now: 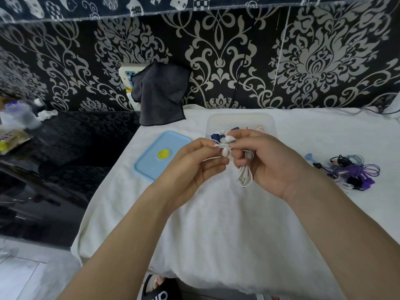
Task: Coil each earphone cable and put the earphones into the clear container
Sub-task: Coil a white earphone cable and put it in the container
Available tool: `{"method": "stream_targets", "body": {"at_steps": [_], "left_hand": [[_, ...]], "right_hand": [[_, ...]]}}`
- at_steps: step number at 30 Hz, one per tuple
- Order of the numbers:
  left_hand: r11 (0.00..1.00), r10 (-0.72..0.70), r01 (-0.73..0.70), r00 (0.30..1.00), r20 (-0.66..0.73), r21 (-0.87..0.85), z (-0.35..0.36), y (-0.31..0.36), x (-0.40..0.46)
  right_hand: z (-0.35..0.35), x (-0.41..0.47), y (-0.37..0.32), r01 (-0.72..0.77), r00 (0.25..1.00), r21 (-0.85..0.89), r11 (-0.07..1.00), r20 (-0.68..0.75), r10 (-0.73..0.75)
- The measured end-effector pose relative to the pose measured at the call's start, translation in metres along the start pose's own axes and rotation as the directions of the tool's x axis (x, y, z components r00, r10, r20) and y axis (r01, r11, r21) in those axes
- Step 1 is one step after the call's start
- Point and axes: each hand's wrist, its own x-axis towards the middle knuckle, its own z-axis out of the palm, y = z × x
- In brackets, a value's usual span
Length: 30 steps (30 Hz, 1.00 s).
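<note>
- Fingers (213, 146) of the left hand (190, 169) are curled, thumb and forefinger pinching the white earphones (226, 146) at the buds, above the white cloth (216, 224).
- Just across from them, the right hand (268, 161) pinches the same buds with its thumb and forefinger tips, the two hands' fingertips almost touching.
- Lower fingers of the right hand curl round the white cable bundle (245, 169), whose looped end hangs down below the fingers.
- One bud points downward between the two thumbs; the other sits at the top of the pinch.
- Directly beyond the fingertips stands the clear container (240, 121) on the cloth; blue earphones (215, 136) and a thin red cable (259, 127) show inside it, partly hidden by the hands.
- Left of the left fingers, on the cloth, lies the light blue lid (155, 156) with a yellow round sticker (163, 154).
- Well to the right of the right hand lies a tangle of purple and black earphones (355, 172) on the cloth, with a small pale blue piece (308, 158) near it; what that is cannot be told.
- Beyond the lid, a dark grey cloth (160, 94) hangs against the patterned wall (303, 61), covering part of a white power strip (127, 74).
- Below the forearms, at the bottom edge, a black slipper (158, 289) shows on the floor.
</note>
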Motion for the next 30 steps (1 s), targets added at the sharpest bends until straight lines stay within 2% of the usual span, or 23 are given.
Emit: {"method": "stream_targets", "body": {"at_steps": [4, 7, 12, 22, 24, 27, 30], "left_hand": [[1.000, 0.012, -0.011, 1.000, -0.020, 0.023, -0.002, 0.002, -0.001], [1.000, 0.018, -0.017, 0.998, -0.054, 0.018, -0.004, 0.004, -0.003], [0.999, 0.017, -0.014, 0.998, -0.067, 0.047, -0.007, 0.006, -0.004], [0.990, 0.028, -0.018, 0.997, -0.071, 0.141, -0.014, 0.006, -0.005], [0.988, 0.035, -0.025, 0.997, -0.063, 0.150, -0.014, 0.005, -0.006], [0.983, 0.065, -0.055, 0.996, -0.054, 0.173, -0.015, 0.005, -0.006], [0.930, 0.185, -0.150, 0.980, -0.074, 0.337, -0.017, 0.003, -0.006]], "right_hand": [[-0.002, -0.002, 0.004, 0.103, 0.991, -0.233, 0.967, -0.056, -0.119], [-0.002, -0.003, 0.006, 0.154, 0.984, -0.349, 0.924, -0.028, -0.174], [-0.004, -0.004, 0.009, 0.222, 0.967, -0.615, 0.756, 0.040, -0.251], [-0.003, -0.008, 0.012, 0.324, 0.931, -0.776, 0.541, 0.161, -0.327], [-0.003, -0.008, 0.012, 0.311, 0.937, -0.772, 0.555, 0.150, -0.316], [-0.004, -0.007, 0.010, 0.269, 0.956, -0.702, 0.660, 0.108, -0.274], [-0.002, -0.006, 0.008, 0.234, 0.969, -0.571, 0.787, 0.070, -0.237]]}}
